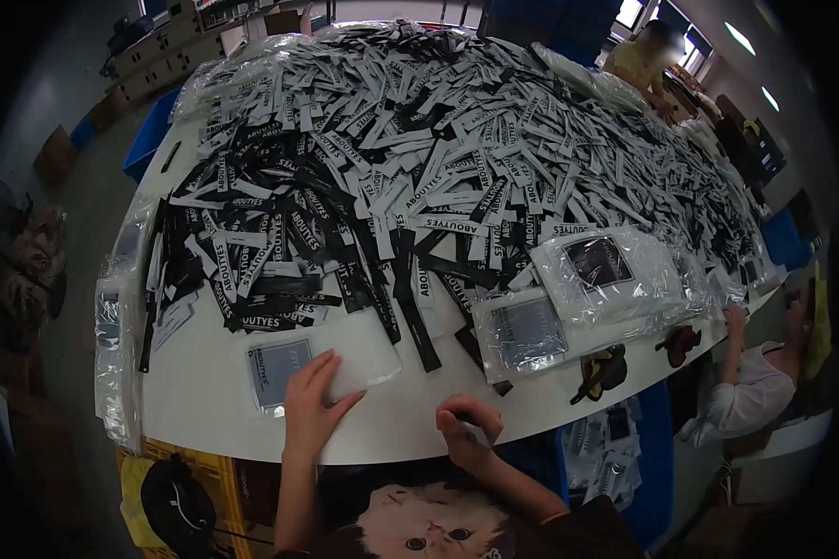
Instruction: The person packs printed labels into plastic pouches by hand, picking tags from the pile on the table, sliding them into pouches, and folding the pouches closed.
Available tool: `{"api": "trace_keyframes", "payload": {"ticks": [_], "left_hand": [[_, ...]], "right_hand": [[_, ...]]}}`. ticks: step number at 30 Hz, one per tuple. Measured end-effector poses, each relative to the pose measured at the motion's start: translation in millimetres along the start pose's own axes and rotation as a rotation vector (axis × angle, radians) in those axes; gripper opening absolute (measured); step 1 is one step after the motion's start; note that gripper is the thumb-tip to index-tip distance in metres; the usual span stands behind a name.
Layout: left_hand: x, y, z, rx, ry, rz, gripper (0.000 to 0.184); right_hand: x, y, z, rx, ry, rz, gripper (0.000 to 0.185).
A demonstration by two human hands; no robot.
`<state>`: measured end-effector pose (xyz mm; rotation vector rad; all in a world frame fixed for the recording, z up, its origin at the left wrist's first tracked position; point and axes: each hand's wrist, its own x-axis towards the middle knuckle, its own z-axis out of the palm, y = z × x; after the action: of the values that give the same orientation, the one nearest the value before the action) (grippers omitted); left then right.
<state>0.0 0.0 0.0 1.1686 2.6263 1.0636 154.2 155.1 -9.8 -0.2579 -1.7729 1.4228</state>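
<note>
My left hand (pixel 315 402) lies with fingers spread on a flat stack of clear plastic bags (pixel 365 356) with grey printed labels, near the table's front edge. To its right, my right hand (pixel 469 426) is curled closed, with a small greyish piece showing at its fingers; I cannot make out what it is. Beyond both hands, black and white printed strips (pixel 252 252) cover much of the white table (pixel 196 396). Wrapped packs of bags (pixel 615 270) lie right of my right hand, one pack resting over another.
A blue bin (pixel 657 466) of packaged items stands below the front edge at right. Dark tools (pixel 601 373) lie near that edge. A yellow crate (pixel 219 475) is at lower left. One person (pixel 639 65) is at the back right, another (pixel 750 382) at the right.
</note>
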Motion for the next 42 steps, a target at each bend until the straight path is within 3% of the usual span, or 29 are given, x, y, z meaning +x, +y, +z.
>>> {"api": "trace_keyframes", "payload": {"ticks": [3, 5, 6, 7, 9, 10, 11, 13, 15, 16, 18, 20, 22, 23, 24, 25, 26, 27, 28, 30, 32, 33, 34, 36, 37, 38, 40, 41, 42], "left_hand": [[4.2, -13.1, -18.7, -0.115, 0.034, -0.004, 0.038], [-11.9, -19.9, -16.9, -0.479, 0.261, -0.224, 0.035], [-16.5, -11.3, -21.2, -0.479, 0.259, -0.227, 0.035], [-23.4, 7.1, -29.4, -0.37, 0.285, -0.105, 0.035], [-31.5, 33.1, -31.4, -0.162, 0.228, 0.173, 0.038], [-33.7, 42.3, -25.1, -0.14, 0.143, 0.243, 0.039], [-35.4, 49.4, -20.1, -0.116, 0.061, 0.313, 0.04], [-40.4, 50.6, -9.6, -0.184, 0.014, 0.294, 0.041], [-40.7, 54.4, -14.4, -0.513, -0.096, 0.035, 0.036], [-40.9, 52.6, -14.5, -0.511, -0.097, 0.036, 0.036], [-43.9, 45.9, -8.6, -0.678, -0.162, -0.297, 0.028], [-45.6, 40.7, 1.4, -0.549, -0.093, -0.195, 0.02], [-40.2, 48.1, -2.4, -0.873, 0.115, -0.336, 0.018], [-38.5, 45.0, -3.2, -0.846, 0.121, -0.385, 0.017], [-38.1, 45.3, -1.2, -0.844, 0.121, -0.384, 0.017], [-37.9, 46.7, 2.0, -0.745, 0.065, -0.323, 0.018], [-37.8, 48.6, 4.3, -0.646, 0.011, -0.262, 0.02], [-29.9, 55.9, -3.5, -0.341, 0.037, -0.036, 0.022], [-30.1, 55.5, -3.0, -0.341, 0.036, -0.035, 0.022], [-32.1, 54.2, -1.5, -0.236, 0.048, 0.098, 0.027], [-36.4, 55.1, -2.2, -0.174, 0.019, 0.062, 0.03], [-35.3, 59.2, -5.1, -0.113, -0.013, 0.025, 0.033], [-32.4, 64.7, -9.6, -0.114, -0.008, 0.023, 0.033], [-23.6, 75.7, -21.9, -0.084, 0.372, 0.003, 0.039], [-25.3, 70.3, -19.2, -0.162, 0.469, 0.113, 0.047], [-29.1, 66.8, -24.5, -0.158, 0.461, 0.114, 0.047], [-35.4, 64.4, -37.3, -0.075, 0.06, 0.54, 0.06], [-31.6, 72.5, -36.7, -0.18, 0.006, 0.526, 0.076], [-28.3, 76.8, -30.4, -0.184, 0.009, 0.522, 0.076]], "right_hand": [[4.4, 16.3, 22.0, -0.131, -0.078, 0.277, 0.01], [1.6, 11.3, 16.0, -0.17, -0.133, 0.352, 0.011], [0.0, 7.4, 15.1, -0.205, -0.187, 0.438, 0.011], [-1.6, 4.0, 17.5, -0.208, -0.187, 0.447, 0.011], [-1.6, -2.4, 24.3, 0.166, -0.124, 0.491, 0.013], [4.1, -4.7, 23.9, 0.162, -0.127, 0.497, 0.013], [14.9, -6.4, 23.8, 0.068, -0.276, 0.459, 0.013], [27.9, -13.4, 21.1, -0.025, -0.425, 0.421, 0.014], [34.6, -20.2, 15.8, -0.056, -0.539, 0.525, 0.016], [30.3, -18.0, 16.6, -0.054, -0.537, 0.525, 0.016], [19.4, -14.6, 17.9, -0.201, -0.683, 0.238, 0.011], [19.3, -23.1, 25.2, -0.156, -0.65, 0.14, 0.014], [25.2, -27.3, 25.3, 0.219, -0.586, 0.568, 0.025], [27.6, -30.3, 27.7, 0.218, -0.587, 0.565, 0.025], [28.8, -33.6, 31.7, 0.068, -0.484, 0.358, 0.033], [28.7, -35.1, 35.1, -0.08, -0.374, 0.153, 0.041], [24.6, -34.1, 37.1, -0.078, -0.373, 0.153, 0.041], [17.0, -31.7, 38.4, -0.208, -0.412, 0.034, 0.047], [12.8, -28.4, 38.7, -0.339, -0.45, -0.086, 0.053], [14.8, -24.8, 33.0, -0.295, -0.497, -0.081, 0.055], [19.3, -27.4, 29.0, -0.39, -0.267, -0.1, 0.054], [20.7, -28.4, 26.9, -0.39, -0.27, -0.103, 0.054], [21.8, -29.3, 25.0, -0.32, -0.283, -0.053, 0.047], [21.9, -30.9, 19.8, -0.247, -0.288, -0.002, 0.039], [19.1, -32.4, 14.6, -0.005, -0.386, 0.277, 0.032], [16.5, -34.2, 10.7, 0.245, -0.474, 0.553, 0.025], [15.1, -39.4, 3.7, 0.341, -0.509, 0.555, 0.022], [15.1, -42.0, 1.3, 0.432, -0.548, 0.555, 0.018], [13.5, -44.1, 0.1, 0.428, -0.552, 0.558, 0.018]]}}
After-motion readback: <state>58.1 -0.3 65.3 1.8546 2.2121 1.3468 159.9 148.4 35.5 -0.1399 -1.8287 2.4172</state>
